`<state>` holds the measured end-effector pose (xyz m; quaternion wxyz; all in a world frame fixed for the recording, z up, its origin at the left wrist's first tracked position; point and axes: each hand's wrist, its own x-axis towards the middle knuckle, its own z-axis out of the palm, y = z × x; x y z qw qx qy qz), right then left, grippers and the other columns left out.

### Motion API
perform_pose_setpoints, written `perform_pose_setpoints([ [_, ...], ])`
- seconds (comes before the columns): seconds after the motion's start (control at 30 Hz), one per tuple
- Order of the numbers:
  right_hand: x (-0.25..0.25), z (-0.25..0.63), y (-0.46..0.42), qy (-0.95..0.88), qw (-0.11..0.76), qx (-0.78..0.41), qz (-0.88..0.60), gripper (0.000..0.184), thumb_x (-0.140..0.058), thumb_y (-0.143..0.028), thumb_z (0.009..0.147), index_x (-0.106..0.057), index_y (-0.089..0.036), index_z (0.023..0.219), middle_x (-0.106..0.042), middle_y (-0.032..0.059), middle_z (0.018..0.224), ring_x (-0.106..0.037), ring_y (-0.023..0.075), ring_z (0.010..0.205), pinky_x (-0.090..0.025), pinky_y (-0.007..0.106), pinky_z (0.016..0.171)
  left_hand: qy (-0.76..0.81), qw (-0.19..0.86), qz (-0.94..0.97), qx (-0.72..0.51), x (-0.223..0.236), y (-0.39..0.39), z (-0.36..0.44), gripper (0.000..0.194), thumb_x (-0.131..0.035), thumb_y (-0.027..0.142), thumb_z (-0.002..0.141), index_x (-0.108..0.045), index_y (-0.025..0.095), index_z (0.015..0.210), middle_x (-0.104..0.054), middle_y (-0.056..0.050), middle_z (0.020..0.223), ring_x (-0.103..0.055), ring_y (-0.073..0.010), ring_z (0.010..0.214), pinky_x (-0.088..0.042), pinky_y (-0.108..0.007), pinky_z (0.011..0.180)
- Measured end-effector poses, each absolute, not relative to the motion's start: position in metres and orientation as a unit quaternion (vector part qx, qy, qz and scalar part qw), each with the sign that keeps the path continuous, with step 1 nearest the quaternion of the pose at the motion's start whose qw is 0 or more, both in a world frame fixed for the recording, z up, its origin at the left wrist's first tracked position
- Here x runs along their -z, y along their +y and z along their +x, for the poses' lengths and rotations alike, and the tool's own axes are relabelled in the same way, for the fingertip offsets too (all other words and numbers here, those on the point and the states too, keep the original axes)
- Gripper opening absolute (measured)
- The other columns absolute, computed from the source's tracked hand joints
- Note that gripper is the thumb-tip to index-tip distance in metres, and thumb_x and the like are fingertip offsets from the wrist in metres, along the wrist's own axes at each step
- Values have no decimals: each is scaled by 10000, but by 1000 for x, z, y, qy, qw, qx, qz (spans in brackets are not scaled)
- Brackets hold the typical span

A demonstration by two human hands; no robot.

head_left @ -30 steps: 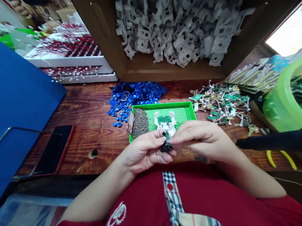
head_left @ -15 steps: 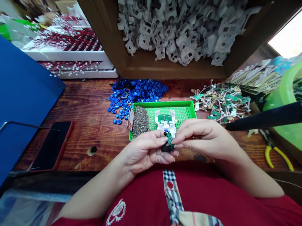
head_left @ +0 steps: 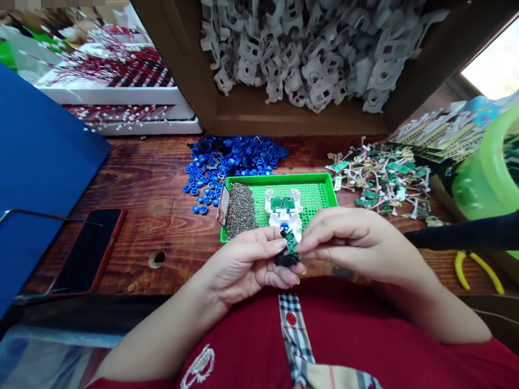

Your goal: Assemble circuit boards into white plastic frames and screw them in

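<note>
My left hand [head_left: 245, 264] and my right hand [head_left: 347, 239] meet in front of my chest, both pinched on a small green circuit board with a black part [head_left: 289, 247]. Just beyond my fingers lies a green perforated tray [head_left: 319, 191]. In it sit a white plastic housing with a green board [head_left: 283, 209] and a heap of small metal screws [head_left: 242, 209].
Blue plastic rings [head_left: 228, 164] are piled behind the tray. Loose green boards [head_left: 381, 180] lie to the right, near a green tub [head_left: 495, 178], a black tool [head_left: 472, 235] and yellow pliers [head_left: 477, 265]. A cardboard box of white housings [head_left: 305, 49] stands behind; a red phone [head_left: 87, 251] lies left.
My hands stay together on the small board with only slight finger shifts. The black tool at the right has dropped lower in view.
</note>
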<state>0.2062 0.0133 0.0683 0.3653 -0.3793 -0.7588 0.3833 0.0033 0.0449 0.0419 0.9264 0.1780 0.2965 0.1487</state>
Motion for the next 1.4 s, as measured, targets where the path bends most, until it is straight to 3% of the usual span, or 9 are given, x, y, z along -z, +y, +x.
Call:
perform_pose_setpoints([
  [0.23,-72,205,11,-792,358,-318,-379,105,-563,-127,846,-649,-176,879,-670,-4,796,-623,67,759,-504,165,682,274,939,156,-140,-42,45,3,74,-567,110,819,-591,75,879,-726,-123,735,-707,-159,594,-574,-185,535],
  [0.4,-67,202,8,-807,408,-261,-338,177,-547,-82,839,-642,-175,957,-665,19,840,-623,65,793,-516,146,736,232,950,146,-147,-39,46,2,89,-564,107,818,-596,57,885,-727,-131,742,-710,-163,612,-581,-197,552],
  [0.57,-51,196,0,-669,501,-398,-379,299,-543,-81,844,-581,-238,1097,-654,2,954,-638,64,834,-532,164,770,175,959,156,-159,-38,50,4,137,-577,121,819,-590,74,947,-725,-111,754,-709,-154,605,-575,-180,559],
  [0.67,-45,193,-5,-608,520,-441,-407,235,-541,-111,852,-572,-228,1054,-626,8,961,-632,71,825,-537,179,746,162,958,167,-166,-38,52,4,172,-603,151,812,-570,88,969,-719,-97,757,-705,-145,596,-568,-169,560],
  [0.87,-51,187,-8,-696,510,-306,-403,195,-597,-114,794,-568,-158,982,-605,32,892,-595,94,840,-514,215,769,219,916,242,-234,-38,48,3,156,-607,175,828,-529,168,963,-726,-38,788,-704,-116,641,-572,-174,601],
  [1.0,-51,181,-9,-725,515,-221,-400,330,-642,-120,757,-531,-149,1067,-613,74,1020,-589,129,984,-499,254,890,255,815,367,-370,-35,39,5,121,-580,184,850,-559,217,964,-710,1,833,-705,-126,723,-592,-236,661],
  [1.13,-45,177,-9,-736,529,-120,-406,396,-660,-96,739,-517,-161,1103,-626,62,1015,-594,123,976,-510,247,886,236,585,561,-536,-29,32,5,258,-532,74,850,-594,257,1022,-639,-21,1066,-649,-158,988,-569,-318,828],
  [1.23,-41,176,-7,-745,538,-77,-388,427,-652,-55,735,-507,-152,1125,-630,64,997,-600,114,982,-518,231,883,165,439,678,-566,-27,32,3,395,-507,-14,815,-562,235,1117,-595,-61,1116,-606,-179,1057,-535,-357,887],
  [1.4,-33,175,-5,-748,562,-82,-343,562,-639,-3,718,-438,-160,1218,-629,72,1049,-607,119,1028,-526,248,903,136,346,745,-554,-28,33,-1,417,-510,-27,791,-527,172,1157,-558,-91,1085,-595,-170,1021,-527,-332,871],
])
